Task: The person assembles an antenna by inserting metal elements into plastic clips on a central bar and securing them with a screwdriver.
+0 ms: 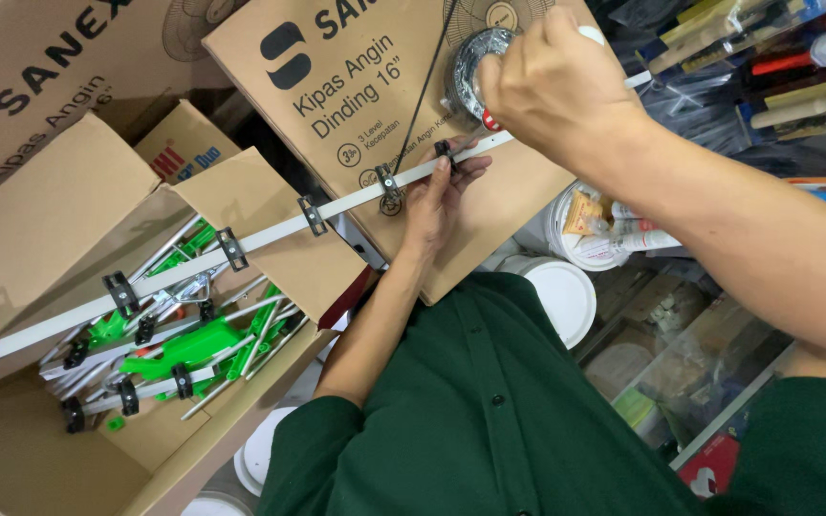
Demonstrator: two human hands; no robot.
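A long white rod with several black clips runs from lower left to upper right across the view. My left hand grips the rod near one black clip. My right hand holds a roll of black tape just above the rod, with a thin black strip of tape stretching down toward it. Below the rod, an open cardboard box holds more white rods with black clips and green plastic parts.
Brown cardboard boxes with fan drawings stand behind the rod. White plastic buckets sit below my arms, one filled with tubes. Shelves at the right hold brushes and packaged goods. I wear a dark green shirt.
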